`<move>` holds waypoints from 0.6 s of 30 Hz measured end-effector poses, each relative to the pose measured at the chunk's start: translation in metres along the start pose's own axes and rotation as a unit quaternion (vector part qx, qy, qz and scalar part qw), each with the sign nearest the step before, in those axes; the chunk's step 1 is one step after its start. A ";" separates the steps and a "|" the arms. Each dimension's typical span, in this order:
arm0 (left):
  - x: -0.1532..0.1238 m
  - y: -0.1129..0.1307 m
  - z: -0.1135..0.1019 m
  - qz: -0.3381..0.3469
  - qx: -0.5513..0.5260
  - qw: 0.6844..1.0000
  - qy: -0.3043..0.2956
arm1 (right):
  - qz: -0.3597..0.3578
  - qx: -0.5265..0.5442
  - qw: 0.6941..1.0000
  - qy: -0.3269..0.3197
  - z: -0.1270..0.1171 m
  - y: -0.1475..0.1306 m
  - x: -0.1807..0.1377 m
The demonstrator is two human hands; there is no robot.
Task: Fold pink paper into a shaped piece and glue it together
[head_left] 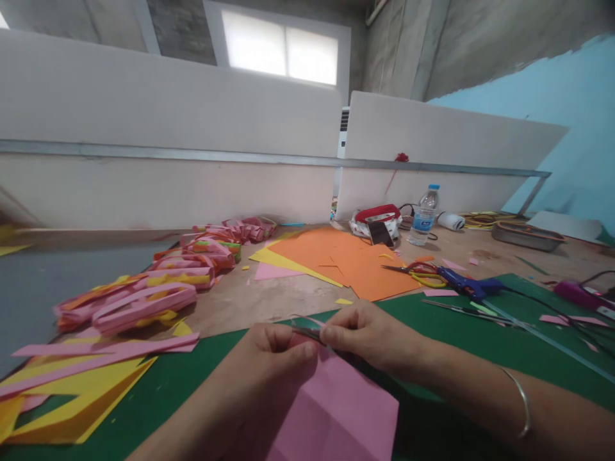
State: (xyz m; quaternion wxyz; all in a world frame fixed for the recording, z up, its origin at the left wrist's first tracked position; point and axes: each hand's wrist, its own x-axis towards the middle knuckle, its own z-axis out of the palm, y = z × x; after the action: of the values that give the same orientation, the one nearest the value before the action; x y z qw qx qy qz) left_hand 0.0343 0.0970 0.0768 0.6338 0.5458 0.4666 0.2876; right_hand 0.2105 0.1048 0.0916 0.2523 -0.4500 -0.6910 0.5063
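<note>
A folded sheet of pink paper (pixel 348 410) hangs between my hands, low in the middle of the view. My left hand (pixel 281 352) is closed on its upper edge, thumb on top. My right hand (pixel 360 333) pinches at the paper's top corner, fingertips close to my left thumb. Between the fingertips lies a small dark, shiny strip (pixel 307 330), partly covered; its kind cannot be made out. A thin pink piece sticks up behind it. Both hands are above a green cutting mat (pixel 216 384).
Bundled pink, orange and yellow paper loops (pixel 144 301) line the left, with yellow paper (pixel 86 390) nearer me. Orange sheets (pixel 336 250) lie ahead. Scissors (pixel 427 275), a blue glue gun (pixel 468 282), tweezers (pixel 461 309) and cords are on the right. A water bottle (pixel 423 218) stands behind.
</note>
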 end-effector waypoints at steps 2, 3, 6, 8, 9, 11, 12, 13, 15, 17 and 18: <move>0.000 -0.001 -0.003 -0.010 0.011 1.000 0.019 | -0.004 -0.055 0.996 0.066 -0.015 0.002 0.005; 0.001 -0.002 -0.005 -0.021 0.016 0.999 0.028 | 0.003 -0.109 0.988 0.109 -0.026 0.004 0.009; 0.003 -0.002 -0.010 -0.052 0.016 0.998 0.038 | 0.048 -0.330 0.921 0.199 -0.062 0.017 0.022; 0.003 0.000 -0.010 -0.047 0.002 0.998 0.033 | 0.057 -0.378 0.897 0.221 -0.079 0.026 0.029; 0.003 0.001 -0.010 -0.042 -0.004 0.999 0.033 | 0.052 -0.383 0.894 0.227 -0.082 0.029 0.031; 0.002 0.003 -0.009 -0.039 -0.008 0.998 0.039 | 0.029 -0.392 0.894 0.216 -0.079 0.029 0.032; 0.001 0.004 -0.008 -0.042 -0.012 0.998 0.043 | 0.013 -0.394 0.898 0.197 -0.072 0.026 0.030; 0.001 0.005 -0.008 -0.047 -0.017 0.998 0.044 | -0.002 -0.384 0.909 0.164 -0.064 0.022 0.026; -0.001 0.005 -0.006 -0.058 -0.033 0.997 0.043 | -0.021 -0.323 0.944 0.059 -0.045 0.014 0.018; -0.002 0.006 -0.006 -0.062 -0.052 0.996 0.045 | -0.007 -0.220 0.974 -0.050 -0.030 0.007 0.010; -0.002 0.007 -0.006 -0.061 -0.057 0.995 0.051 | 0.007 -0.178 0.981 -0.081 -0.026 0.005 0.008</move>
State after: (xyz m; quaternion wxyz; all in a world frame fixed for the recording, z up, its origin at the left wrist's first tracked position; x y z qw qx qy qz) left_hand 0.0286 0.0995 0.0839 0.6555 0.4638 0.5137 0.3022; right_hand 0.2294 0.1241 0.0955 0.1078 -0.4499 -0.7853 0.4114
